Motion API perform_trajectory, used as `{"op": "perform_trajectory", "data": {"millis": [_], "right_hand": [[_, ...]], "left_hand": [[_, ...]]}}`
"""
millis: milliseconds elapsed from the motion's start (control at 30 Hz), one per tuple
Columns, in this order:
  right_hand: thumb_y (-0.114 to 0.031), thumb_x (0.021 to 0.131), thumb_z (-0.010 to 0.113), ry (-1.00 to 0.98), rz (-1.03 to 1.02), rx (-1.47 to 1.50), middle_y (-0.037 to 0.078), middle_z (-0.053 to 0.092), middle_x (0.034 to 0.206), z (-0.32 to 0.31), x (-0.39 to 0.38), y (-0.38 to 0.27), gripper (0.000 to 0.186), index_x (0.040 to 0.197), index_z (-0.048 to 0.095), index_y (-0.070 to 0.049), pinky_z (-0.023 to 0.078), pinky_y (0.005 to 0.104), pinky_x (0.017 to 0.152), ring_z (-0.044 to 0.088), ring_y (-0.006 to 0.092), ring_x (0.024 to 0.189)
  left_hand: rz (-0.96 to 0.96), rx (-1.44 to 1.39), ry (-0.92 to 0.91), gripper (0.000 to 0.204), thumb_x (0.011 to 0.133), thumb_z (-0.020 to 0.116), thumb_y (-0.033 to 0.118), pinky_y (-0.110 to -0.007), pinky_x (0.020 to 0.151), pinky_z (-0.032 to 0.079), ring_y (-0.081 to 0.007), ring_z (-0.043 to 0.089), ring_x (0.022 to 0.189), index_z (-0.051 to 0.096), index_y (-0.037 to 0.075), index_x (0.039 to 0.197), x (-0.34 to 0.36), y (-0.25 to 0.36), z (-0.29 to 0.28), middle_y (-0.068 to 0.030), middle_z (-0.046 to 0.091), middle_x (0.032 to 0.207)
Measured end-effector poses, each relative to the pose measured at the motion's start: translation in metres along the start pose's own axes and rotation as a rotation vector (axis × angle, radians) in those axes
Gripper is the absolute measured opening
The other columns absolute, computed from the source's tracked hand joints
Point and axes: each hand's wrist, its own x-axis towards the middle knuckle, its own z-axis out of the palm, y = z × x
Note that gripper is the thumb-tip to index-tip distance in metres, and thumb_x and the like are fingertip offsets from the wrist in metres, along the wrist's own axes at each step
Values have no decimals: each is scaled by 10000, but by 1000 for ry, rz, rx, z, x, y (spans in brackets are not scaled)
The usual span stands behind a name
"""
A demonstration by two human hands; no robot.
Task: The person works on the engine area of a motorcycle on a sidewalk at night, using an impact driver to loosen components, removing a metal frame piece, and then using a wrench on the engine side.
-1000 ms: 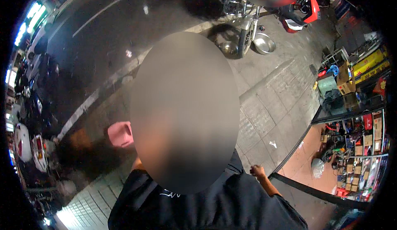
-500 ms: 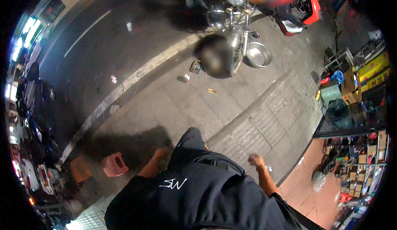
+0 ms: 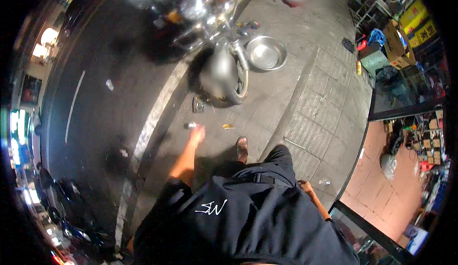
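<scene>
The motorcycle (image 3: 211, 21) stands ahead of you, untouched; by the look of it, all handling is left to do. The metal basin (image 3: 267, 65), untouched too, sits just right of its front wheel (image 3: 240, 92). Your left hand (image 3: 198, 134) and right hand (image 3: 305, 186) are both short of the motorcycle, too blurred or small to tell open from closed. Haze hides some of the wheel; the upper edge crops the motorcycle.

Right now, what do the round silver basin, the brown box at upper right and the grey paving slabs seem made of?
Round silver basin: probably metal, polished; it shows bright reflections.
Brown box: likely matte cardboard, judging by its thin, flat panels.
Grey paving slabs: concrete or stone, I cannot tell; dull, with straight joints.
</scene>
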Motion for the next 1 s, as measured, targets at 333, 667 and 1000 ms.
{"op": "perform_trajectory", "data": {"millis": [333, 667, 1000], "right_hand": [[-274, 882, 569, -7, 415, 1037, 103, 684, 911, -126, 110, -24, 367, 1193, 614, -84, 524, 316, 684, 652, 193, 821], [-238, 871, 586, 239, 561, 810, 48, 648, 758, -417, 262, 35, 209, 975, 646, -66, 483, 308, 492, 599, 155, 582], [-260, 859, 612, 95, 280, 845, 41, 610, 784, -565, 486, -80, 277, 1044, 632, -55, 465, 301, 509, 581, 142, 646]], "left_hand": [[458, 503, -410, 189, 892, 510, 99, -304, 814, 512, -176, 637, 930, 615, 38, 1038, 134, 335, 316, -89, 662, 1025], [-239, 671, -152, 139, 843, 619, 195, -322, 613, 477, -155, 571, 669, 634, 82, 922, 115, 122, 278, -33, 630, 815], [-85, 395, 109, 257, 852, 610, 212, -356, 658, 514, -202, 627, 757, 594, 86, 1076, 300, 305, 335, -50, 661, 903]]}}
